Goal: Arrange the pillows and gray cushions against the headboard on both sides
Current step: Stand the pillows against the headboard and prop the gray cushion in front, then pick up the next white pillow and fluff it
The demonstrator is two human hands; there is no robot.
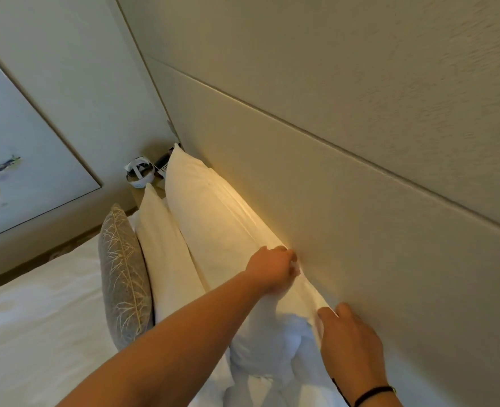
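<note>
A large white pillow [213, 218] stands upright against the beige padded headboard [345, 201]. My left hand [275, 267] grips its top edge where it meets the headboard. My right hand [348, 342] pinches the same edge nearer to me. A second white pillow [163, 254] leans in front of the first one. A gray cushion [122, 274] with a gold leaf pattern stands in front of that, on the white bed [37, 333]. The pillow's near end is bunched and creased below my hands.
A framed painting [13, 160] hangs on the side wall at the left. A small nightstand [138, 192] in the far corner holds a white round object [139, 171] and a dark device [163, 165].
</note>
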